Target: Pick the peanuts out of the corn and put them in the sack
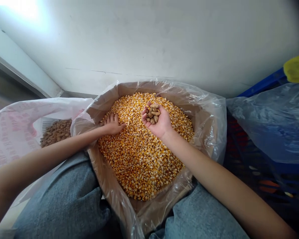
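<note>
A cardboard box [209, 132] lined with clear plastic stands between my knees, filled with yellow corn kernels [144, 166]. My left hand [112, 125] lies palm down on the kernels at the left side, fingers spread, with the tips partly sunk among the grains. Over the middle of the corn, my right hand [161, 122] is turned palm up with its fingers curled around several brown peanuts in their shells [153, 113].
Left of the box, a white printed sack [12, 139] lies open with a heap of similar brown peanuts [56, 132] in it. A white wall [149, 43] rises behind. At the right are a dark blue crate [264, 83], clear plastic sheeting [269, 122] and something yellow [297, 68].
</note>
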{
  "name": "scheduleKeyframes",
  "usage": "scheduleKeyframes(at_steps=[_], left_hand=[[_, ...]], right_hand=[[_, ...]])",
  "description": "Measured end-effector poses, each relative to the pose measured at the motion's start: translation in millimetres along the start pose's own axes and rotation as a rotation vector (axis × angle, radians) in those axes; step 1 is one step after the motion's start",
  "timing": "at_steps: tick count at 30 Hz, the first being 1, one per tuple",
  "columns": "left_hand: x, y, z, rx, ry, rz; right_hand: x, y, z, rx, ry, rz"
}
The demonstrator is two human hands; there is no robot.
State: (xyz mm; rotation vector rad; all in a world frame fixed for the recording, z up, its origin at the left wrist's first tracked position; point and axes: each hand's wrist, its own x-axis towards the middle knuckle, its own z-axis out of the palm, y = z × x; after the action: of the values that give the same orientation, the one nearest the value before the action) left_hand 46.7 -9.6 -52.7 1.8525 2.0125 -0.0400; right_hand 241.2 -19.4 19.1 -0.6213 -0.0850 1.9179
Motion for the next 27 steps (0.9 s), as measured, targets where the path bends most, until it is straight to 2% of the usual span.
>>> scheduleKeyframes(at_steps=[4, 9, 11, 13, 15, 18, 21, 24, 27], left_hand=[[-10.5, 21.5, 5.9, -0.071, -0.045, -0.026], [-20.2, 54.4, 4.1, -0.352, -0.056, -0.164], [-24.8, 75.3, 10.4, -0.475, -0.010, -0.215], [-29.2, 96.2, 21.6, -0.563, 0.105, -0.310], [-33.1, 111.7, 33.9, -0.612, 0.172, -0.318], [-40.0, 117.5, 46.2, -0.653, 0.131, -0.179], [-47.8, 108.6, 46.6, -0.663, 0.068, -0.002], [-50.3, 101.1, 35.8, -0.664, 0.073, 0.143], [-40.1, 101.2, 14.9, -0.662, 0.181, 0.385]], right_hand=[[-1.0, -1.3, 2.1, 0.002, 0.008, -0.008], [-1.3, -1.6, 7.6, 0.032, 0.013, 0.004], [-1.8, -3.1, 9.4, 0.041, 0.021, -0.002], [-2.7, -6.2, 10.6, 0.051, 0.030, -0.018], [-3.9, -9.9, 11.3, 0.067, 0.033, -0.037], [-5.1, -14.4, 11.5, 0.084, 0.039, -0.072], [-5.5, -17.0, 10.2, 0.074, 0.039, -0.078], [-6.0, -20.7, 8.4, 0.073, 0.008, -0.077], [-6.7, -26.1, 8.3, 0.084, -0.002, -0.108]])
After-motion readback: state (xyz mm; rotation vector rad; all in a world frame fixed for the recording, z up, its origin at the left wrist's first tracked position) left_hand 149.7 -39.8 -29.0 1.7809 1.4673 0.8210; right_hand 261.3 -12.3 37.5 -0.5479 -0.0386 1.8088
